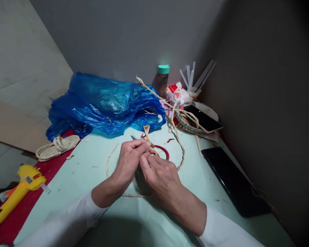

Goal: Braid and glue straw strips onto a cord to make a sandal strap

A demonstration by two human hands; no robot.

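My left hand (128, 156) and my right hand (161, 169) meet over the middle of the table. Both are closed, fingertips pinching a pale raffia braid (146, 132) whose short end sticks up beyond them. The exact grip is partly hidden by my fingers. The rest of the braided cord (181, 147) loops around on the tabletop, passing behind and in front of my hands. Under my fingers lie scissors with a red handle (166, 151); a blade tip shows left of the braid's end.
Ahead lies a crumpled blue plastic bag (105, 103). A coil of braid (58, 147) and a yellow glue gun (23, 188) lie left. A black phone (234, 181) rests right. Farther back are a green-lidded jar (162, 79), glue sticks (192, 77) in a cup and a tablet-like device (203, 118).
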